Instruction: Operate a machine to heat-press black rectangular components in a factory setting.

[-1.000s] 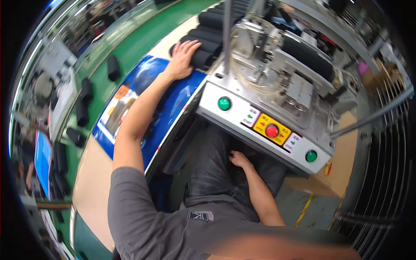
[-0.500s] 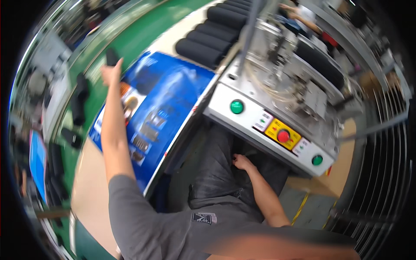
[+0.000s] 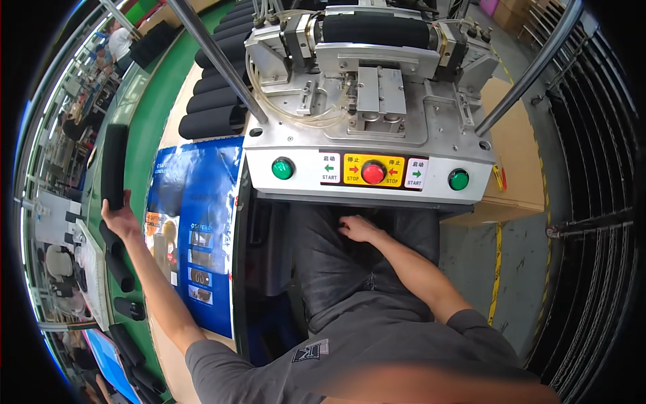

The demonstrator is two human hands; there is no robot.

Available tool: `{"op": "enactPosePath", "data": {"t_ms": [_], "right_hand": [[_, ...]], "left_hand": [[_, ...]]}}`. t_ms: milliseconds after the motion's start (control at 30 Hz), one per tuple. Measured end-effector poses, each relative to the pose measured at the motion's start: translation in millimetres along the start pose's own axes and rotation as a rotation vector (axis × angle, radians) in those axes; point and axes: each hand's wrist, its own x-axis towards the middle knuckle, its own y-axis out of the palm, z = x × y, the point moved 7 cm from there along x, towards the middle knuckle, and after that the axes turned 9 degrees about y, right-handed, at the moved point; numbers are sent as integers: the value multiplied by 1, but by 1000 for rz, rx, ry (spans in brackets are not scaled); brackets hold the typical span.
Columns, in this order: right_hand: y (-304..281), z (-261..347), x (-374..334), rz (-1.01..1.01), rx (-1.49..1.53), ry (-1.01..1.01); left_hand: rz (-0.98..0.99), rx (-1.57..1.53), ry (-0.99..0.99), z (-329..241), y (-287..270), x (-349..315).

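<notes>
My left hand (image 3: 121,219), stretched out over the green belt at the left, grips the lower end of a black foam-like sleeve (image 3: 114,165). The sleeve points away from me. My right hand (image 3: 359,229) rests on my lap with its fingers curled, and nothing shows in it. In front of me stands a metal bench machine (image 3: 381,87) with a black cylinder (image 3: 375,31) held across its top. Its front panel carries a red button (image 3: 373,172) between a left green button (image 3: 283,168) and a right green button (image 3: 458,179).
Several black sleeves (image 3: 210,122) lie in a row left of the machine. A blue printed sheet (image 3: 215,249) covers the tabletop beside me. More black pieces (image 3: 118,266) lie along the green belt (image 3: 143,145). Metal posts (image 3: 215,57) rise by the machine; a black rack (image 3: 595,202) stands right.
The view has turned, bringing the machine to the middle. My left hand still holds the black sleeve, now seen further left. My right hand stays on my lap.
</notes>
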Motion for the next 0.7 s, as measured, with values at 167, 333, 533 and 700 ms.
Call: {"op": "enactPosePath", "data": {"t_ms": [167, 333, 533, 700], "right_hand": [[-42, 53, -35, 74, 597, -170], [-52, 125, -106, 343, 769, -482], [-62, 140, -163, 595, 1476, -197], [-98, 163, -182, 248, 1099, -360]], "left_hand": [[572, -109, 52, -110, 104, -61], [1408, -145, 75, -154, 245, -196], [1629, -405, 62, -113, 292, -264], [1280, -504, -334, -77, 289, -278]]}}
